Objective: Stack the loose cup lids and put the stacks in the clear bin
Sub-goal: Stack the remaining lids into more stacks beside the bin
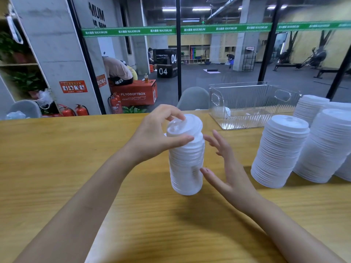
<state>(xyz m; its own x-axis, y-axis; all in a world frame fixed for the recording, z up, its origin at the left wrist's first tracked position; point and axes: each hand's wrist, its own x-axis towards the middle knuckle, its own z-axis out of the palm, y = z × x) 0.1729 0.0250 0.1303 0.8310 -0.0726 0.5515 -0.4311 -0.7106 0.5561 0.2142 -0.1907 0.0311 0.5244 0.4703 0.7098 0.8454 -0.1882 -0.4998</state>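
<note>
You have one view only, worn on your head and facing forward and down over the worktop (57, 149). It sits close. Your forearms come in from the bottom edge, and your left hand (155, 133) and right hand (228, 168) fall mid-frame, with the top lid (185, 124) almost dead centre. The wide lens bows the worktop's far edge. It also takes in the clear bin (252, 103) toward the far right corner and the glass wall (218, 54) behind it.
</note>
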